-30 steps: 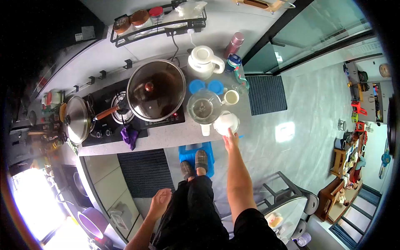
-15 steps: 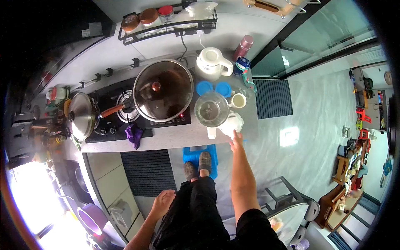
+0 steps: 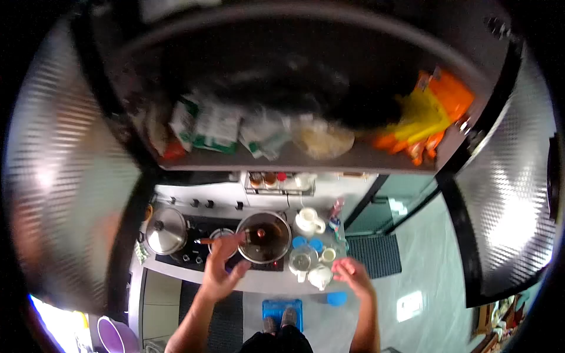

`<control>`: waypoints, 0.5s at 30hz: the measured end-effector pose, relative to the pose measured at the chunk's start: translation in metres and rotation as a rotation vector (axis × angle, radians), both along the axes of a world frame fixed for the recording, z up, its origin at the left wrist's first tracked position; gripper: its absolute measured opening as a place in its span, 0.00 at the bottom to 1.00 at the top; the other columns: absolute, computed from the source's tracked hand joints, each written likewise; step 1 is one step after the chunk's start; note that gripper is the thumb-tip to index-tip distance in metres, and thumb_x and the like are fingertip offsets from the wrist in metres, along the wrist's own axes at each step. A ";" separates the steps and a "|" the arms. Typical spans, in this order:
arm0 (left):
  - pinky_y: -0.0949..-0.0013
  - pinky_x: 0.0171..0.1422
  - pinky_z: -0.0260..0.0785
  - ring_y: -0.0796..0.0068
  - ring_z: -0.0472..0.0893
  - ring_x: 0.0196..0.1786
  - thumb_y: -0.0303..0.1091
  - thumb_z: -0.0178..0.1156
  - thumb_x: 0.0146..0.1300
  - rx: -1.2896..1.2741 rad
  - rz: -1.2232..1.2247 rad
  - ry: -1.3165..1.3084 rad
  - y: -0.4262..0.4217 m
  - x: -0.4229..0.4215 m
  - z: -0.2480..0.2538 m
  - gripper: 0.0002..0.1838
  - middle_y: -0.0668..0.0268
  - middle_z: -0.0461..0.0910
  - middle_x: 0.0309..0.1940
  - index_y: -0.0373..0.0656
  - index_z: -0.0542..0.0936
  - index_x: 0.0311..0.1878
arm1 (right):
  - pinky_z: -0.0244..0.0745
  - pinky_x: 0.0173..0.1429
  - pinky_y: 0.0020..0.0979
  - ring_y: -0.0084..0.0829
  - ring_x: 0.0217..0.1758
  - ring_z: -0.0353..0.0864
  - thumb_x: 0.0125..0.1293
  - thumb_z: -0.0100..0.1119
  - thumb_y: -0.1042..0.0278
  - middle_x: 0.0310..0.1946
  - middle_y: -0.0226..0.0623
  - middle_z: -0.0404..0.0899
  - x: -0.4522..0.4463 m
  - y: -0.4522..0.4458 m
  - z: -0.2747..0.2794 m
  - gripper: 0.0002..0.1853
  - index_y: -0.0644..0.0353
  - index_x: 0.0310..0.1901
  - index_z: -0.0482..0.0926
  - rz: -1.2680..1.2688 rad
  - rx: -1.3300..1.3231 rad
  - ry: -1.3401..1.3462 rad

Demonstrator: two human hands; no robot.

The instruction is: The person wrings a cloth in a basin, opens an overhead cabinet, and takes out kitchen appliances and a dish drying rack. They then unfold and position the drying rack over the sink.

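Note:
My left hand (image 3: 222, 269) is raised in front of the cooktop, fingers spread, with nothing in it. In the view its fingers overlap the edge of the lidded pan (image 3: 263, 238). My right hand (image 3: 354, 277) hangs in the air by the counter's right end, fingers loosely bent and apart; it appears to hold nothing. Nearest to it are a small white pot (image 3: 319, 276) and a cream cup (image 3: 328, 255). A clear jug (image 3: 302, 260) stands left of these. Above both hands is a cupboard shelf (image 3: 282, 163) holding packets.
Cupboard doors, left (image 3: 65, 176) and right (image 3: 512, 182), stand wide apart at head height. On the shelf lie green-white packets (image 3: 215, 129) and an orange-yellow bag (image 3: 429, 115). A white kettle (image 3: 309, 222), blue lids (image 3: 308, 243) and a steel pot (image 3: 166, 231) are below. My feet are on a blue stool (image 3: 271, 312).
The view has risen and tilted up, bringing the opened cupboard into sight. My left hand has come up from beside my leg. My right hand has moved away from the small white pot.

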State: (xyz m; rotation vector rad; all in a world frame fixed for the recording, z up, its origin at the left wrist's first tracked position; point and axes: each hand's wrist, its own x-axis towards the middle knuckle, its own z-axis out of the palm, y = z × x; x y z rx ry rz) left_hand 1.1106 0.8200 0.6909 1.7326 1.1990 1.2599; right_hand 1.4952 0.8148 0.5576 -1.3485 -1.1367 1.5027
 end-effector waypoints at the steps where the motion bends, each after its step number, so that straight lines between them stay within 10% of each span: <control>1: 0.56 0.70 0.66 0.58 0.71 0.68 0.38 0.69 0.60 0.144 0.013 0.047 0.008 -0.006 0.042 0.34 0.54 0.71 0.64 0.36 0.70 0.67 | 0.81 0.51 0.36 0.28 0.47 0.82 0.72 0.56 0.70 0.44 0.37 0.80 -0.002 0.011 0.069 0.07 0.61 0.48 0.77 0.040 0.242 -0.054; 5: 0.55 0.78 0.53 0.56 0.62 0.75 0.38 0.67 0.60 0.692 0.272 0.095 0.025 -0.011 0.190 0.43 0.52 0.59 0.73 0.39 0.59 0.75 | 0.77 0.49 0.26 0.24 0.42 0.80 0.73 0.54 0.73 0.44 0.38 0.81 -0.029 0.017 0.305 0.05 0.65 0.45 0.75 -0.174 0.958 -0.168; 11: 0.53 0.79 0.53 0.50 0.58 0.77 0.51 0.69 0.60 0.739 0.483 -0.007 0.092 -0.020 0.322 0.52 0.44 0.54 0.75 0.35 0.52 0.77 | 0.78 0.53 0.28 0.31 0.46 0.84 0.73 0.55 0.68 0.44 0.41 0.84 -0.057 0.092 0.503 0.11 0.63 0.52 0.79 -0.426 1.435 -0.473; 15: 0.53 0.78 0.53 0.45 0.57 0.76 0.64 0.67 0.55 0.569 0.682 0.157 0.130 -0.025 0.365 0.60 0.38 0.52 0.74 0.29 0.49 0.76 | 0.72 0.66 0.41 0.46 0.62 0.78 0.70 0.59 0.48 0.58 0.48 0.79 -0.017 0.219 0.566 0.28 0.62 0.61 0.76 -0.642 1.138 -1.213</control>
